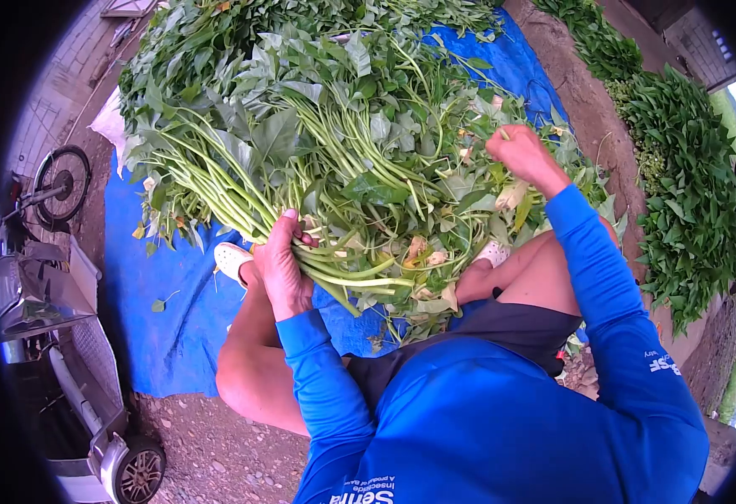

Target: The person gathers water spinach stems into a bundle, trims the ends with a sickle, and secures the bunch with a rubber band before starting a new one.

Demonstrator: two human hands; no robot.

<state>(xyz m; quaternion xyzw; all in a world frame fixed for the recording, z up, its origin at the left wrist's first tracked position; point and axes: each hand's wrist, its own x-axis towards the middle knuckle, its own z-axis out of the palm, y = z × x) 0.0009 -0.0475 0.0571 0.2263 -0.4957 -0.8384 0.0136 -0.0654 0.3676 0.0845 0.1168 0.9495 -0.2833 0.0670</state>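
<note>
My left hand [282,252] is closed round a bunch of long green leafy stems [225,197]. The cut ends stick out to the right below the hand, and the leaves fan out to the upper left. Over the right side of the leaf pile [368,126], my right hand [521,155] is curled into a fist. A small pale green tip shows at its fingers, too small to name. Loose leaves and yellowed leaves [510,196] lie under that hand. More stems rest in the pile between my hands.
A blue tarp [158,336] lies beneath the pile. My feet, in pale clogs [232,262], are at the pile's near edge. More greens [687,185] stretch along the right. To the left are a wheel [61,186] and a metal vehicle part [74,361] on gravel.
</note>
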